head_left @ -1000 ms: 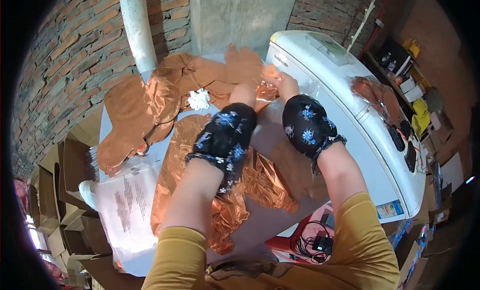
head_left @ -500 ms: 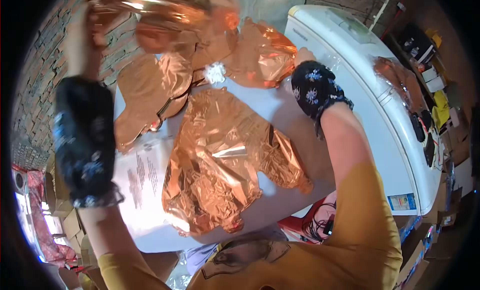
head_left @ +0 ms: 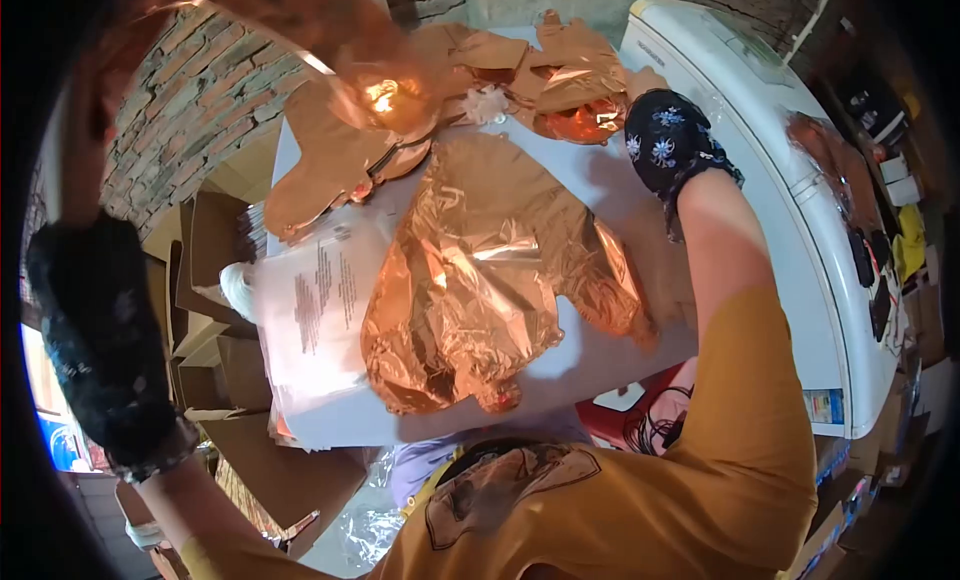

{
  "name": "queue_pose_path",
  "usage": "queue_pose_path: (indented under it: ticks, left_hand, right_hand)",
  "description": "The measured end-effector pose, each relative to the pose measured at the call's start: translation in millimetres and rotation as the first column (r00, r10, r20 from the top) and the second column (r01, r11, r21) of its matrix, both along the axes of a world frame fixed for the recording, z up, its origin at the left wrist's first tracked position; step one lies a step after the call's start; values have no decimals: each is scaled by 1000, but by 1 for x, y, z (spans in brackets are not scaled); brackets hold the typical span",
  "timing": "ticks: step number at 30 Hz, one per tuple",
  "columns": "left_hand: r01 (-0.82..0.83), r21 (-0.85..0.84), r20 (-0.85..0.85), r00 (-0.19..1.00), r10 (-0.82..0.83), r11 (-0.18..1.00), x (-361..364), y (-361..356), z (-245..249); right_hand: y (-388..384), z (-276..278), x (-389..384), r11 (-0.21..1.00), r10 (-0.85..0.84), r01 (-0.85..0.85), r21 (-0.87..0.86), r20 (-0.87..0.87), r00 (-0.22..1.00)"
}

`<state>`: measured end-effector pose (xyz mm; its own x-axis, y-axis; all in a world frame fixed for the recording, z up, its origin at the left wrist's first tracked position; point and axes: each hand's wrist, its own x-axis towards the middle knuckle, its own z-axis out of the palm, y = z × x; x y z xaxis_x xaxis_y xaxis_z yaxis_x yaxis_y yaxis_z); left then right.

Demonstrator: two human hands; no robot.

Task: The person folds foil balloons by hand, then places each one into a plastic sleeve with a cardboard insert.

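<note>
Copper-coloured foil, blurred and raised in the air, spans the picture from ten o'clock towards twelve: this lifted foil leaves the left hand and sags with its long axis pointing roughly to four o'clock. The left fingers are too dim and smeared to tell apart, though the foil hangs from them, so they appear closed on it.

The right hand, at one o'clock, is by the right edge of a crumpled foil piece, which stretches from it towards nine o'clock. The black flowered cuff hides most of those fingers; whether they pinch or merely press, I cannot tell.

A large foil sheet lies flat in the middle of the pale table, narrow end at twelve, ragged wide edge at six, one lobe towards four. It sits at seven o'clock from the right hand, the nearer of the two, and between three and four from the left. Clear printed bags lie just beside it at nine o'clock.
</note>
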<state>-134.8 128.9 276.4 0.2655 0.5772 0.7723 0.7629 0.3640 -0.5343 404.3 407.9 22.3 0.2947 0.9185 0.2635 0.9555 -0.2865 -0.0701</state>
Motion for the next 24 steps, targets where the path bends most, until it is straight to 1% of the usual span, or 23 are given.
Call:
queue_pose_path:
  ticks: [1,2,3,4,5,6,7,8,9,10,11,12,14,15,16,17,18,19,20,21,22,23,24]
  left_hand:
    - [276,102,297,909,-294,956,2,24,3]
    - [553,206,574,599,-558,807,25,56,21]
    - [704,436,690,139,-711,561,47,87,38]
    - [742,370,690,184,-700,560,47,108,42]
    - [775,302,684,230,-693,555,46,121,45]
    - [803,234,672,275,-688,549,43,124,47]
    - [791,230,685,283,-671,568,49,118,48]
    - [779,227,696,291,-657,585,64,109,51]
    - [767,223,706,298,-642,602,79,101,54]
    - [783,233,697,278,-660,576,87,87,54]
    - [799,239,689,260,-676,551,93,65,50]
    - [815,242,682,243,-690,526,98,40,45]
    - [887,179,704,187,-685,426,93,-10,21]
    - [868,159,672,254,-696,470,85,-23,-4]
    - [830,47,718,360,-597,556,84,-56,-26]
    - [860,-112,565,467,-680,498,74,-70,-50]
    - [861,-256,386,507,-771,439,64,-83,-75]
    - [841,-342,398,534,-746,420,63,-96,-102]
    - [816,-421,408,560,-721,397,65,-108,-130]
    - [825,-423,503,558,-660,375,69,-118,-155]
    - [834,-423,590,550,-591,354,74,-126,-176]
    - [770,-510,557,636,-535,385,75,-132,-192]
    - [696,-593,514,714,-475,405,76,-135,-206]
  right_hand:
    - [-15,11,-11,998,30,-40,55,172,985]
    - [-36,30,-29,991,47,-88,104,340,939]
    - [-48,43,-41,956,118,-196,217,329,937]
    - [-59,53,-52,898,191,-298,325,324,927]
    - [-71,59,-64,870,360,-355,342,51,931]
    - [-83,65,-77,841,485,-380,384,-228,844]
    - [-101,69,-92,853,508,-400,336,-711,486]
    - [-152,94,-129,919,263,-348,186,-946,190]
    - [-171,84,-141,862,118,-484,151,-988,-97]
    - [-195,85,-158,755,-96,-631,178,-922,-375]
    - [-205,77,-171,661,-286,-700,269,-773,-567]
    - [-210,71,-181,675,-283,-651,347,-693,-663]
    - [-217,64,-200,703,-267,-521,483,-500,-824]
    - [-229,79,-213,834,-185,-429,347,-557,-810]
    - [-219,62,-206,681,-300,-510,525,-435,-849]
    - [-199,29,-193,498,-433,-524,691,-326,-841]
    - [-189,10,-187,301,-571,-470,830,-238,-786]
    - [-216,29,-201,790,-154,-473,390,-621,-769]
    - [-209,4,-195,706,-286,-530,470,-495,-820]
    - [-193,-37,-181,613,-424,-561,557,-368,-828]
    - [-184,-59,-175,515,-559,-563,646,-244,-792]
    - [-212,-28,-188,848,-316,-516,123,-665,-677]
    - [-223,-23,-193,848,-306,-524,76,-739,-601]
